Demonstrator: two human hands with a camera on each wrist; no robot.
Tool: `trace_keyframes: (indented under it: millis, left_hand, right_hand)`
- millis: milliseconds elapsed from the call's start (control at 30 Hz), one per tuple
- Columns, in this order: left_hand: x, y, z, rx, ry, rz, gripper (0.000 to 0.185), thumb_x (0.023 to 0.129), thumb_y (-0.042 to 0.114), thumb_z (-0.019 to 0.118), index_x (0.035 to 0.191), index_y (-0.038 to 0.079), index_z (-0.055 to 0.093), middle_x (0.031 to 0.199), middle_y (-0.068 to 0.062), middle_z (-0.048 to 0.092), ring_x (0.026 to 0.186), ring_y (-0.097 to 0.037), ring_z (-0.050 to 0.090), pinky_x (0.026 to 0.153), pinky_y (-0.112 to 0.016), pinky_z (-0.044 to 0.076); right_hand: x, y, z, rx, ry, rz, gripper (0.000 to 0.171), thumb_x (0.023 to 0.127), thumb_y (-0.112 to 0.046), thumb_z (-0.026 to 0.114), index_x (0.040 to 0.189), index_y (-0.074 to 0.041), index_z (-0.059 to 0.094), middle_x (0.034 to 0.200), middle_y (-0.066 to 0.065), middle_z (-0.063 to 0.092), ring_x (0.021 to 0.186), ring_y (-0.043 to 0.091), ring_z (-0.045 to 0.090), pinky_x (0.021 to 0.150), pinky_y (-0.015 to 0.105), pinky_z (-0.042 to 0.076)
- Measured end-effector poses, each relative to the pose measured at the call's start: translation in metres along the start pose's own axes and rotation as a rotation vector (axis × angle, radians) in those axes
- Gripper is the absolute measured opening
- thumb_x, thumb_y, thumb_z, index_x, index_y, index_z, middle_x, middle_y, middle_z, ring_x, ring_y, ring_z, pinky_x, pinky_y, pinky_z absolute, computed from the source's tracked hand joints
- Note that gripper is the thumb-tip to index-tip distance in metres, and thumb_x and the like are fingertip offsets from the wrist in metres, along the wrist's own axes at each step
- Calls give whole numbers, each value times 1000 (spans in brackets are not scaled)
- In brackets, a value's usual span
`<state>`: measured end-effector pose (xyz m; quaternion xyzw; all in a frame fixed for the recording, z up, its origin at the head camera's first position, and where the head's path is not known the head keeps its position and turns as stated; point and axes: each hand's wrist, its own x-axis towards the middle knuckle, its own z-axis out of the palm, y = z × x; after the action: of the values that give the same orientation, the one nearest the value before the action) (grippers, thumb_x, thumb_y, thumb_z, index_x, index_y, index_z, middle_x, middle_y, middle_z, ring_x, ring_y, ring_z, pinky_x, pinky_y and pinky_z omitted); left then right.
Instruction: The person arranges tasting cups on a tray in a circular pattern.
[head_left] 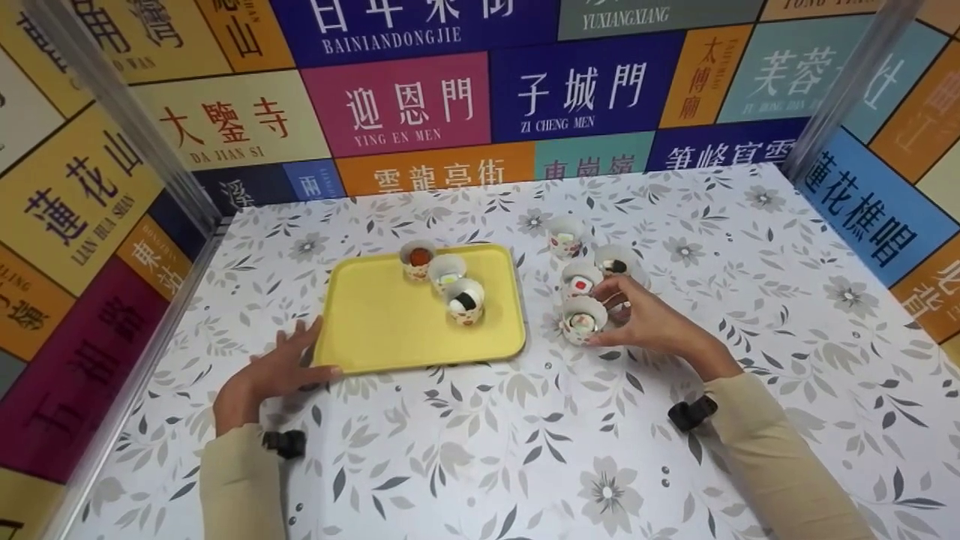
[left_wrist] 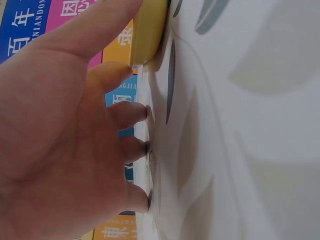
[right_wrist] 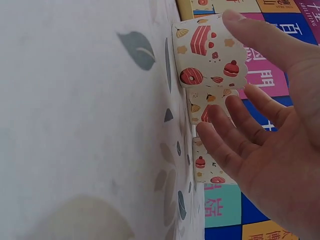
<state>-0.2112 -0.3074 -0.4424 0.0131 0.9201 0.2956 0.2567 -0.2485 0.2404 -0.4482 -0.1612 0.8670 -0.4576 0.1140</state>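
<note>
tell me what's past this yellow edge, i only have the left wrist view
Observer: The edge belongs to a yellow tray; three paper cups stand at its far right.
Operator: where's the other hand
Observer: The right hand is right of the tray, fingers open around the nearest of four loose cups.
Operator: gripping it yet
Observer: No, the right wrist view shows the fingers spread beside it.

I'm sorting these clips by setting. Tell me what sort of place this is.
Probably a staged tabletop booth, not a real kitchen: a table under a floral cloth, walled by panels of place-name signs on metal posts, with a yellow tray and paper cups of toy-like food.
</note>
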Motion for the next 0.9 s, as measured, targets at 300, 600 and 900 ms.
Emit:
trace_keyframes:
  millis: [300, 600, 900]
  left_hand:
    - [0, 0, 1, -8, 6, 21, 111, 85, 63, 68, 161, 29, -6, 167, -15, -18, 150, -46, -26, 111, -78, -17]
    - [0, -1, 1, -35, 2, 7, 112, 83, 64, 69, 160, 33, -7, 167, -12, -20, 149, -44, -28, 110, -76, -19]
    - [0, 0, 0, -14, 1, -3, 110, 84, 65, 67, 160, 35, -6, 167, -12, -20, 150, -44, -27, 111, -76, -19]
  right_hand:
    - [3, 2, 4, -33, -3, -3, 73, 76, -20, 89, 133, -4, 45, 132, 17, 53, 118, 32, 58, 99, 43, 49]
    - [3, -4, 7, -61, -18, 42, 73, 80, -21, 86, 137, -8, 43, 133, 19, 54, 116, 35, 60, 91, 37, 52]
    - [1, -7, 8, -105, -16, 44, 71, 81, -22, 85, 137, -11, 43, 134, 20, 54, 114, 36, 62, 89, 39, 54]
